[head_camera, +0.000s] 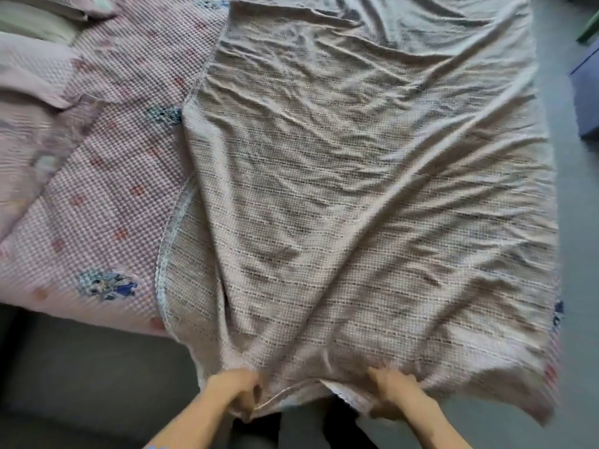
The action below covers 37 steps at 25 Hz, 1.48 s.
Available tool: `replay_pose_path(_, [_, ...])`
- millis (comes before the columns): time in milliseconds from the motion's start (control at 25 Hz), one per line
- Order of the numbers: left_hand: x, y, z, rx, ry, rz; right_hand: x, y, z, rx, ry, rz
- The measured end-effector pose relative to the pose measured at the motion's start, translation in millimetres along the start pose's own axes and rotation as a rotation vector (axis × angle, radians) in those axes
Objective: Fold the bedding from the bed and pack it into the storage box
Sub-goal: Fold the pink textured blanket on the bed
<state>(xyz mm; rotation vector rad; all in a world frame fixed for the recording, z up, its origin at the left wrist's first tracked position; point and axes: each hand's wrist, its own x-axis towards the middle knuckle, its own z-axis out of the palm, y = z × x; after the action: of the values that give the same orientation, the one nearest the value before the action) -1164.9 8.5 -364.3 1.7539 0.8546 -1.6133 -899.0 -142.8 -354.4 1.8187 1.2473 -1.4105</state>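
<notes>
1. Closest to me are the two hands. The left hand is curled tight round the near hem of the blanket, fingers bunched into the cloth, with a fold of it pinched up next to the thumb.
2. The right hand does the same thing a bit further along that hem, fingers hooked over and gripping the fabric. So both hands are closed on cloth, neither one spread.
3. Between the hands the hem sags a little and shows a pale stitched edge.
4. The blanket is laid reverse side up, a greyish-beige weave with dark broken stripes. It's doubled over onto itself and covers the right part of the bed, pretty wrinkled, with creases fanning out from where I'm gripping.
5. Its folded left edge has whitish trim running up the middle of the view.
6. Left of that edge is the pink waffle-textured face with red dots and a couple of blue patterned patches.
7. Top left there's a pale pillow, kinda blurry.
8. Far right on the grey floor sits a dark blue box, well apart from the blanket; can't see inside it.
</notes>
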Motion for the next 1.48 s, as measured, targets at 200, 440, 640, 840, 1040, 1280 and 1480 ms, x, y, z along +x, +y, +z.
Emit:
replay_pose_path(200, [-12, -31, -64, -0.382, 0.615, -0.029, 20, -66, -46, 0.033, 0.334, -0.155])
replay_pose_path(440, [3, -140, -88, -0.771, 0.880, -0.369, 53, -196, -80, 0.007, 0.495, -0.315])
replay_pose_path(640, [37, -202, -96, -1.174, 0.826, -0.417, 98, -271, -88, 0.109, 0.510, -0.382])
replay_pose_path(840, [63, -242, -80, -1.403, 0.928, -0.453, 122, -293, -79, 0.044, 0.523, -0.326])
replay_pose_path(1040, [51, -282, 2, -1.566, 0.882, -0.745, 116, -309, -77, 0.016, 0.539, -0.305])
replay_pose_path(1280, [53, -297, 45, -1.643, 0.856, -0.876, 99, -325, -67, -0.018, 0.449, -0.421])
replay_pose_path(1480, [38, -187, -12, -1.025, 1.099, -0.430, 88, -254, -79, 0.142, 0.554, -0.249])
